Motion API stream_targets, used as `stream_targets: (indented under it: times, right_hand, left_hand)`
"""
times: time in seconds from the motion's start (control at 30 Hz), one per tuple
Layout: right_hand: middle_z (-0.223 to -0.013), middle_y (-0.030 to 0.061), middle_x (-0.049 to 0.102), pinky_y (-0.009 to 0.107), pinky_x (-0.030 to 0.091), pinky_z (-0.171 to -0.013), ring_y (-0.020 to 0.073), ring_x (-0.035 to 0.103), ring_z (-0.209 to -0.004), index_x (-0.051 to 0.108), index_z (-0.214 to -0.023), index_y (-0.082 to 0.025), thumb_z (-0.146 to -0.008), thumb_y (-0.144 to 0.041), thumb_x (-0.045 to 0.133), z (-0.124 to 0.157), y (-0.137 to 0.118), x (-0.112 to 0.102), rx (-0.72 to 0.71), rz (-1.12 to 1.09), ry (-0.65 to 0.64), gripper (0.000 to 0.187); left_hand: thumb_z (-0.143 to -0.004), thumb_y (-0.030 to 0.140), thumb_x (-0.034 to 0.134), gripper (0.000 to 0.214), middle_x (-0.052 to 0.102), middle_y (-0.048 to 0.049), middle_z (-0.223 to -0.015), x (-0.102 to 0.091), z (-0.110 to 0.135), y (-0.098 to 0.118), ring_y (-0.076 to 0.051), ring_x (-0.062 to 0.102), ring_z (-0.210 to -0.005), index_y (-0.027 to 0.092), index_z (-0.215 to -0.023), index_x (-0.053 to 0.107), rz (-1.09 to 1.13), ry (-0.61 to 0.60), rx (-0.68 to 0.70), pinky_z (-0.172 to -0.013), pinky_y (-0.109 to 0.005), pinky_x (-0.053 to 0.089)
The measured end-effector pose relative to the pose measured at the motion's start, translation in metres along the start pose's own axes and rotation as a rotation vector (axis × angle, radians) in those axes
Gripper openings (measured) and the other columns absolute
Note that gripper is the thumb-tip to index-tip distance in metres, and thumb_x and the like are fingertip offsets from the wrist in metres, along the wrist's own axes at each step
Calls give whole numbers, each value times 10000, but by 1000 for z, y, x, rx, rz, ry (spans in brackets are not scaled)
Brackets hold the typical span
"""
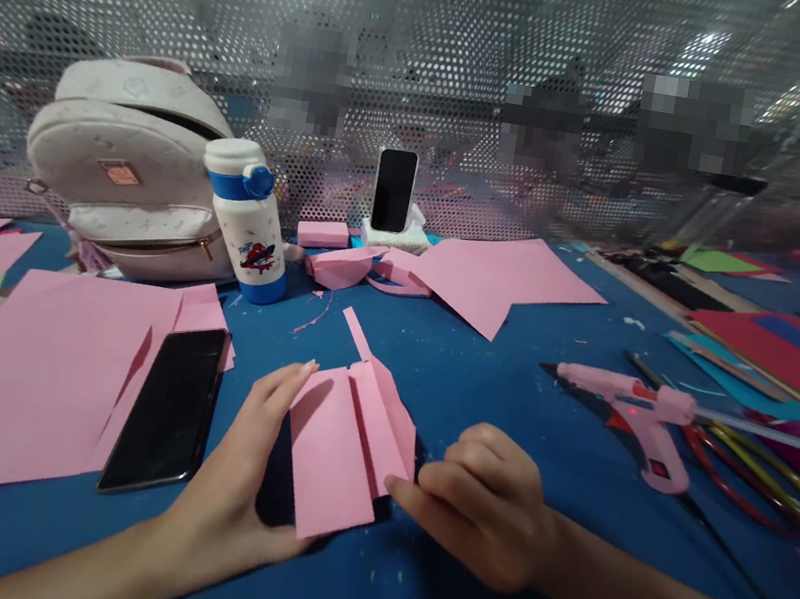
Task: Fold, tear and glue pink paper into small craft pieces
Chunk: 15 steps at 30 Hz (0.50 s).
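Observation:
My left hand (250, 478) grips a folded piece of pink paper (336, 462), its thumb at the near edge and its fingertips at the far left corner. The paper has raised flaps along its right side, and a narrow pink strip (356, 333) sticks out from its far end. My right hand (478, 504) is closed, fingers curled, with one fingertip pressed on the paper's near right edge. Part of that grip is hidden behind the fingers. A black phone (168, 410) lies just left of my left hand, partly over large pink sheets (39, 374).
A pink glue gun (627, 401) lies at right beside red- and yellow-handled scissors (760, 468). Coloured sheets (787, 346) are behind. A white backpack (133, 166), a bottle (249, 225), an upright phone (394, 190) and a pink sheet (502, 275) stand or lie along the perforated metal screen (464, 87).

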State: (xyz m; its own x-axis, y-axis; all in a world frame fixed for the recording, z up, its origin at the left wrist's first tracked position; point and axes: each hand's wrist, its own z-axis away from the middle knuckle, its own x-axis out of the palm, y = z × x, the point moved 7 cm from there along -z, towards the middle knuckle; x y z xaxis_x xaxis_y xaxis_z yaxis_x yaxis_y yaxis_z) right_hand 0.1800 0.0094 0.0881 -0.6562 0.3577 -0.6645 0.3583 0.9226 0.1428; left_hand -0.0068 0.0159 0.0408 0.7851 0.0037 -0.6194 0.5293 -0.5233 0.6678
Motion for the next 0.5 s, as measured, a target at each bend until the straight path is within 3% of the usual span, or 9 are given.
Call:
stream_targets:
  times: [0.5]
  right_hand:
    - [-626,-37,561,317,335,-564,126,467,-643,673,-794,-190,-870,-76,629,2,1,2,7,11,-24,144]
  left_hand:
    - [-712,204,768,1103,266,-136,-1540,2,-1,-1,-391,260,-1444,323,-1560,72,1,-22,-1,-1143,-616,326]
